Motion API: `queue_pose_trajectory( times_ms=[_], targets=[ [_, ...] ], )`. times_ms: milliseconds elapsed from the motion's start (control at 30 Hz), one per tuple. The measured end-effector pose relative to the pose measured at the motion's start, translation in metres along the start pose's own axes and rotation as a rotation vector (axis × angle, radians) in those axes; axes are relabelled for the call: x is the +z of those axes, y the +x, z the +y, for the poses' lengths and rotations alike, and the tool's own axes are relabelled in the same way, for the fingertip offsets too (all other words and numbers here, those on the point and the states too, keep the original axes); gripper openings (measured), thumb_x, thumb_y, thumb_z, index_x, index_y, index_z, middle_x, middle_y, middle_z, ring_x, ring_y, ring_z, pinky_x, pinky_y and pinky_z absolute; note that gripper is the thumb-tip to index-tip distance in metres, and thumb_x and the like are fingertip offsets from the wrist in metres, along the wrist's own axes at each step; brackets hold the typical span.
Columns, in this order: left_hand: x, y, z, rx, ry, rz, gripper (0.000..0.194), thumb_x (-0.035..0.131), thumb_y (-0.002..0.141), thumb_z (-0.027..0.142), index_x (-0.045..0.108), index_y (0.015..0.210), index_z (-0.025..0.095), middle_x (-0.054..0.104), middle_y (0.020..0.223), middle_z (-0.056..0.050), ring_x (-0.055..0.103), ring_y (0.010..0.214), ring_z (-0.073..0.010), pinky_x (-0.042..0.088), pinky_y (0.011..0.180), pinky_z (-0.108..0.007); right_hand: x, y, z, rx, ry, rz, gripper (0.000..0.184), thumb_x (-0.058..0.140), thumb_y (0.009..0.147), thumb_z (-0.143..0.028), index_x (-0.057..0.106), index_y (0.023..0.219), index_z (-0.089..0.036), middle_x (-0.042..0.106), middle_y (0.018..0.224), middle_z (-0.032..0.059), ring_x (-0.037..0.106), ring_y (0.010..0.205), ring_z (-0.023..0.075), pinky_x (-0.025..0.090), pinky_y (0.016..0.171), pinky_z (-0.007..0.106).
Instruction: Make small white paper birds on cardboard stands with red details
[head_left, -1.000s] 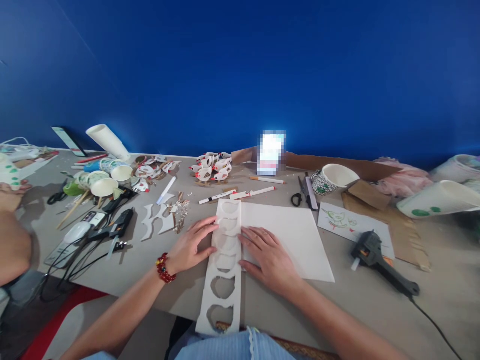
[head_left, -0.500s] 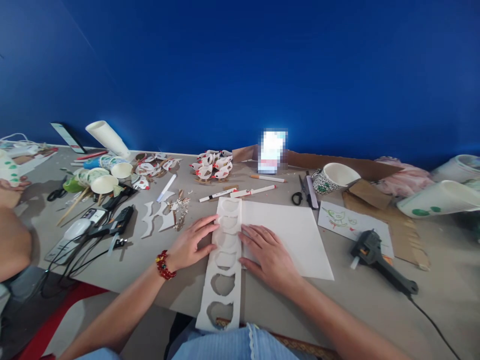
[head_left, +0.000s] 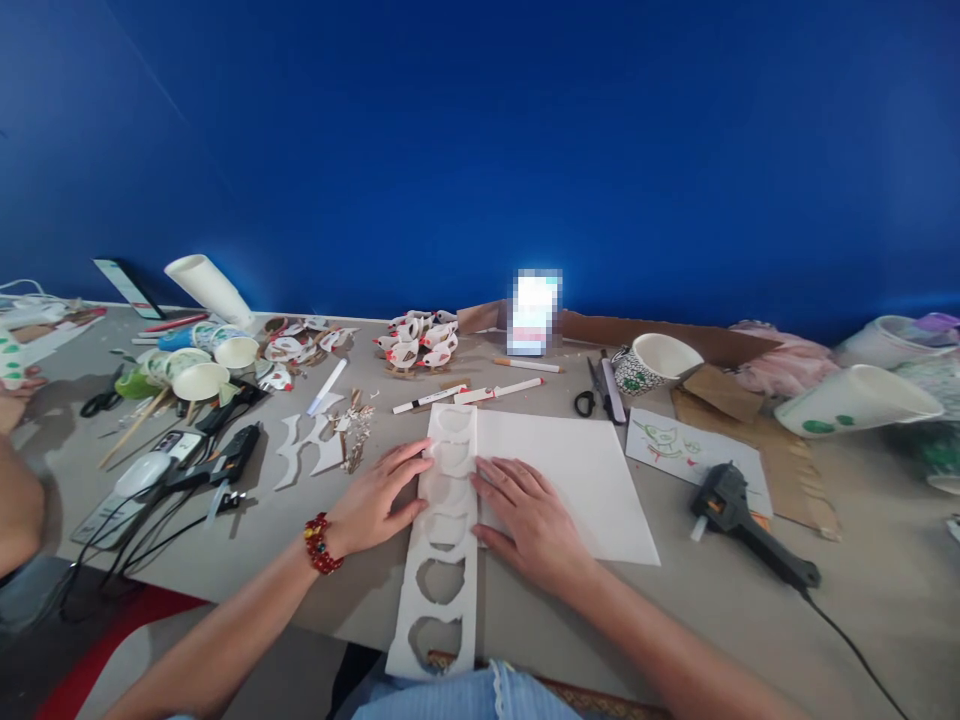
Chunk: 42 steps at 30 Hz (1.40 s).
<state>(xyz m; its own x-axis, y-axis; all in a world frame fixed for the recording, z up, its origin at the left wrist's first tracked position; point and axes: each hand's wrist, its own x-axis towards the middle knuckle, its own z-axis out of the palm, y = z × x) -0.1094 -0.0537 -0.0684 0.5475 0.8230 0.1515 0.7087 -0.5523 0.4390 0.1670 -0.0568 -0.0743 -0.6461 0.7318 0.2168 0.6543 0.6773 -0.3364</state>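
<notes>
A long white foam-like strip (head_left: 469,570) with several cut-out holes lies lengthwise in front of me, its near end reaching past the table edge to my blue clothing. At its left edge, my left hand (head_left: 382,500) rests with fingers apart and the fingertips touching the strip. My right hand (head_left: 529,515) lies flat with spread fingers, its fingertips at the strip's right edge and its palm over a white sheet (head_left: 592,480). The strip's left side meets the sheet's left part. Neither hand grips anything.
Small white birds with red beaks (head_left: 416,340) stand behind the strip, with markers (head_left: 499,391) before them. Scissors (head_left: 589,395), a paper cup (head_left: 660,362) and a glue gun (head_left: 742,520) lie right. Another glue gun (head_left: 232,455) and cables lie left, near another person's arm (head_left: 19,500).
Both hands and the strip keep their places relative to each other. The whole view has shifted slightly as my head turned a little to the right.
</notes>
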Motion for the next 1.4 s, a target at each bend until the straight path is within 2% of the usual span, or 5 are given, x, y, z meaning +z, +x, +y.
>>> queue_pose_trajectory(
  times_ms=[400, 800, 1200, 1300, 1400],
  targets=[
    [0.002, -0.001, -0.002, -0.006, -0.017, -0.019, 0.043, 0.051, 0.094, 0.032, 0.041, 0.135, 0.025, 0.036, 0.152, -0.01, 0.04, 0.137, -0.0258, 0.039, 0.112, -0.045, 0.001, 0.0, 0.001, 0.005, 0.015, -0.016, 0.047, 0.05, 0.094, -0.047, 0.054, 0.135, -0.022, 0.048, 0.147, 0.0062, 0.041, 0.133, 0.0275, 0.033, 0.112, 0.05],
    [0.005, -0.002, 0.004, 0.027, 0.067, 0.013, 0.047, 0.05, 0.092, 0.025, 0.037, 0.137, 0.022, 0.035, 0.152, -0.012, 0.038, 0.137, -0.0268, 0.037, 0.113, -0.047, 0.0, 0.001, 0.0, 0.004, -0.02, -0.044, 0.047, 0.052, 0.094, -0.044, 0.054, 0.134, -0.019, 0.047, 0.148, 0.0075, 0.042, 0.133, 0.0288, 0.033, 0.111, 0.051],
    [-0.006, 0.015, 0.017, -0.002, 0.188, 0.02, 0.032, 0.053, 0.089, 0.03, 0.053, 0.119, 0.018, 0.043, 0.144, -0.013, 0.039, 0.135, -0.0294, 0.037, 0.111, -0.048, 0.003, -0.001, 0.001, -0.003, 0.0, -0.004, 0.049, 0.049, 0.095, -0.047, 0.053, 0.135, -0.02, 0.048, 0.147, 0.0071, 0.042, 0.133, 0.028, 0.031, 0.112, 0.05],
    [-0.006, 0.034, 0.017, 0.068, 0.239, 0.02, 0.047, 0.052, 0.091, 0.044, 0.051, 0.128, 0.014, 0.037, 0.15, -0.016, 0.03, 0.141, -0.031, 0.029, 0.116, -0.049, 0.004, -0.001, 0.001, -0.003, 0.002, 0.001, 0.048, 0.048, 0.095, -0.048, 0.053, 0.135, -0.021, 0.048, 0.147, 0.0067, 0.042, 0.133, 0.0281, 0.03, 0.113, 0.05],
    [0.001, 0.051, 0.01, 0.177, 0.269, -0.057, 0.078, 0.051, 0.087, 0.061, 0.033, 0.146, 0.014, 0.026, 0.157, -0.016, 0.02, 0.146, -0.0326, 0.021, 0.119, -0.051, 0.003, -0.001, 0.001, -0.002, 0.009, -0.002, 0.049, 0.048, 0.095, -0.048, 0.052, 0.136, -0.021, 0.047, 0.148, 0.0071, 0.041, 0.133, 0.0279, 0.03, 0.113, 0.049]
  ],
)
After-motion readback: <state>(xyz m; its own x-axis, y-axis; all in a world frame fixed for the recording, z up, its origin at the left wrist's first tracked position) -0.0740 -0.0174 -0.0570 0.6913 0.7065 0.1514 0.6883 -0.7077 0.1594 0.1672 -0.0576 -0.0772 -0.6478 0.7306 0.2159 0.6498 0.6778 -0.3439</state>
